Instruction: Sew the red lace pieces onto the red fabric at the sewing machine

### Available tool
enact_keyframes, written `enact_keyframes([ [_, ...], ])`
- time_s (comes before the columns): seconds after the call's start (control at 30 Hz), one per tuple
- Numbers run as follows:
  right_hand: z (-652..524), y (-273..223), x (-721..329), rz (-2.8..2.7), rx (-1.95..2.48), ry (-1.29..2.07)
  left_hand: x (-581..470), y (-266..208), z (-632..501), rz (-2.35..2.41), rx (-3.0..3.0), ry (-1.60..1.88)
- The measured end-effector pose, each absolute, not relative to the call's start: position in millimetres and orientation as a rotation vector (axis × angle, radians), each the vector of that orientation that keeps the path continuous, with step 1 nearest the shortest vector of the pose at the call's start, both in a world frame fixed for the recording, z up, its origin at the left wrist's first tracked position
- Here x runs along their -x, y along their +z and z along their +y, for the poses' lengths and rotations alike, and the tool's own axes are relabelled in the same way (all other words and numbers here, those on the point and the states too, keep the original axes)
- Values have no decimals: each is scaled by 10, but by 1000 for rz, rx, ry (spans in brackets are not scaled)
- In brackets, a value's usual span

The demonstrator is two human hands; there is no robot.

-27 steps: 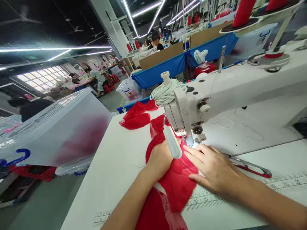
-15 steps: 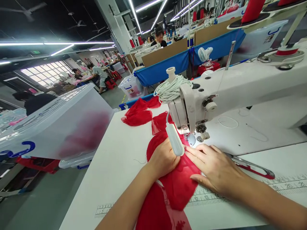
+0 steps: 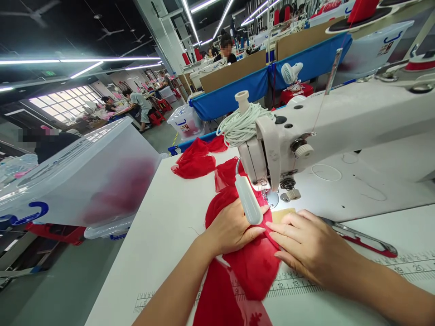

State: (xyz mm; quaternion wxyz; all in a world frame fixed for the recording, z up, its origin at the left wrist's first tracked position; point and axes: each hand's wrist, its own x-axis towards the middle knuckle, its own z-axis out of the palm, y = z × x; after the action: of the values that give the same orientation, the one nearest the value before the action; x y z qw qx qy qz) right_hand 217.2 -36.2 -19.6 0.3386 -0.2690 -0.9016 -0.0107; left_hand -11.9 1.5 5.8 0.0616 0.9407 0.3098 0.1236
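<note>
Sheer red fabric [image 3: 253,271] lies across the sewing table, its far part under the head of a white sewing machine [image 3: 253,160]. My left hand [image 3: 227,231] rests palm down on the fabric, thumb and a finger spread, some fingers hidden behind a small white lamp [image 3: 249,201]. At the cloth's right edge, my right hand [image 3: 306,244] presses with its fingers stretched out and the thumb apart. Beside its fingertips a tan patch [image 3: 283,215] shows on the machine bed. Thread snips with a red handle [image 3: 365,240] lie to the right of this hand.
More red fabric [image 3: 197,160] is bunched at the table's far side. A printed ruler [image 3: 295,285] runs along the near edge. To the left stands a translucent plastic bin [image 3: 112,176]. Pale cord [image 3: 243,127] is coiled on the machine head. Other people work farther back.
My left hand has opened from a closed grip, its thumb and finger now spread on the fabric. My right hand has shifted slightly right and nearer, and the tan patch has come into view.
</note>
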Motion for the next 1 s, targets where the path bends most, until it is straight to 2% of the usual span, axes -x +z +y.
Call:
enact_keyframes([
  [1.0, -351, -163, -2173, -2350, 717, -44, 98, 52, -30, 944, -3005, 408],
])
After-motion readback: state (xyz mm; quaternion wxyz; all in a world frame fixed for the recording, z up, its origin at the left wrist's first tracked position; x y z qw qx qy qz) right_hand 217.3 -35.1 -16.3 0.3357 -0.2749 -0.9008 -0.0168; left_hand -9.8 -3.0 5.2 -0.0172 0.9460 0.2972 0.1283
